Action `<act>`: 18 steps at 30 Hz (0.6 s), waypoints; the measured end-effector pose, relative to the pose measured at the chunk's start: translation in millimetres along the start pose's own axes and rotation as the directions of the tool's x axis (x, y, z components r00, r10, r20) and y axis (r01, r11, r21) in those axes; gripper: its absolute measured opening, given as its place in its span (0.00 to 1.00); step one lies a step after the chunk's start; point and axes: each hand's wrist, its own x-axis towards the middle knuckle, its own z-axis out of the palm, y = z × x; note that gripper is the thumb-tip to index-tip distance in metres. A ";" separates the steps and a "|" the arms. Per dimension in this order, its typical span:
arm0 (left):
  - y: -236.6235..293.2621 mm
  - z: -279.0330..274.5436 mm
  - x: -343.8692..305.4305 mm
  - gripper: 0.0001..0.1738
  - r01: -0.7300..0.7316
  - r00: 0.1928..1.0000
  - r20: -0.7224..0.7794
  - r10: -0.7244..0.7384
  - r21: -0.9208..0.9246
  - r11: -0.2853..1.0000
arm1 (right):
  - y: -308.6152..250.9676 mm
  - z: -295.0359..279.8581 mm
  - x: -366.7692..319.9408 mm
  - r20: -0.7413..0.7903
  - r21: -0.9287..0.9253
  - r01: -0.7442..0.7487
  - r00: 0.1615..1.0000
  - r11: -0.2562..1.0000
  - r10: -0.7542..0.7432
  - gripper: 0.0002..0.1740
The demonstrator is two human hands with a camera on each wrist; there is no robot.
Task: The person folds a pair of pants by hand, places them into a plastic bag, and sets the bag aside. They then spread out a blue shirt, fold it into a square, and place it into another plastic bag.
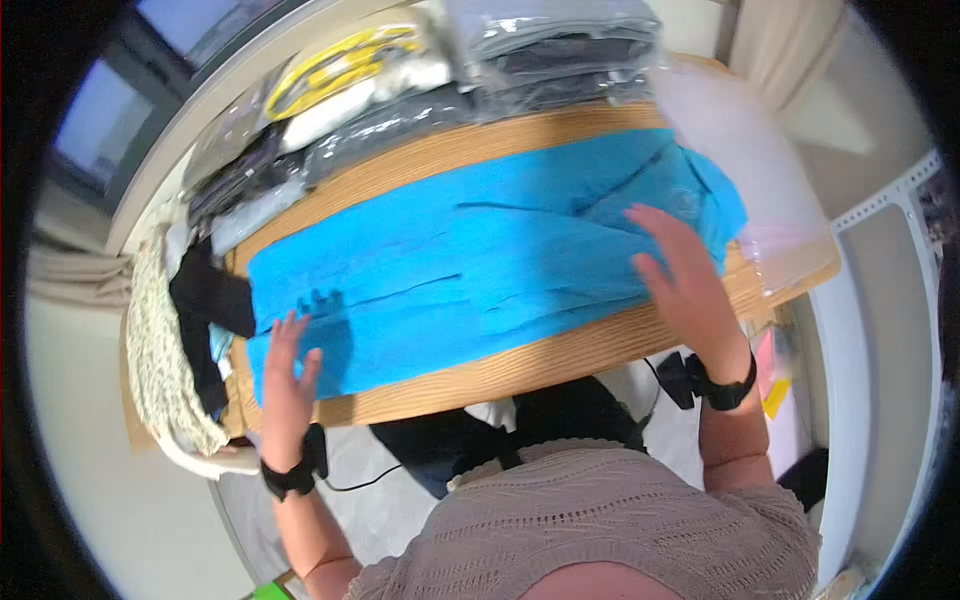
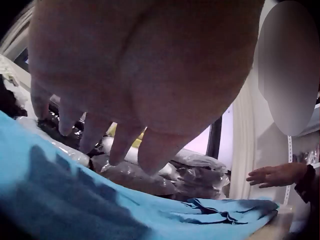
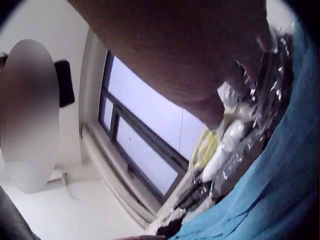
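A blue garment lies lengthwise across the wooden table, with creases along its middle and a bunched, folded part at its right end. Over its left end my left hand hovers with fingers spread, casting a shadow on the cloth. My right hand is raised over the right part, fingers apart, holding nothing. In the left wrist view the left hand hangs palm down above the blue cloth, with a gap beneath the fingertips. The right wrist view shows the right hand beside the cloth.
Plastic-wrapped garments are stacked along the table's back edge, one of them yellow. A clear plastic bag lies at the right end. Black cloth and a cream knitted piece are at the left. The wooden table's front edge faces me.
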 end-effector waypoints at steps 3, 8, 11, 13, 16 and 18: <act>-34.0 13.2 -30.8 0.23 0.088 0.996 -0.035 -0.083 0.198 0.976 | -45.5 42.3 26.1 0.360 -0.109 0.299 0.901 0.948 -0.243 0.26; -98.1 4.2 -49.7 0.20 0.258 0.936 -0.248 -0.252 -0.009 0.966 | -68.1 107.0 59.8 0.555 -0.156 0.477 0.767 0.865 -0.323 0.31; -131.8 3.2 -47.9 0.20 0.423 0.850 -0.243 -0.468 -0.217 0.880 | -72.0 121.4 61.7 0.696 -0.245 0.373 0.710 0.895 -0.106 0.32; -127.0 -6.4 -45.1 0.22 0.466 0.826 -0.190 -0.531 -0.299 0.833 | -64.2 123.6 57.7 0.748 -0.252 0.380 0.660 0.890 -0.070 0.33; -122.4 -12.5 -40.2 0.28 0.561 0.789 -0.055 -0.611 -0.339 0.755 | -52.0 113.4 53.9 0.818 -0.232 0.388 0.574 0.892 -0.037 0.34; -131.4 -10.1 -32.2 0.30 0.567 0.776 -0.006 -0.631 -0.434 0.700 | -53.8 102.1 53.6 0.847 -0.190 0.390 0.529 0.901 -0.050 0.35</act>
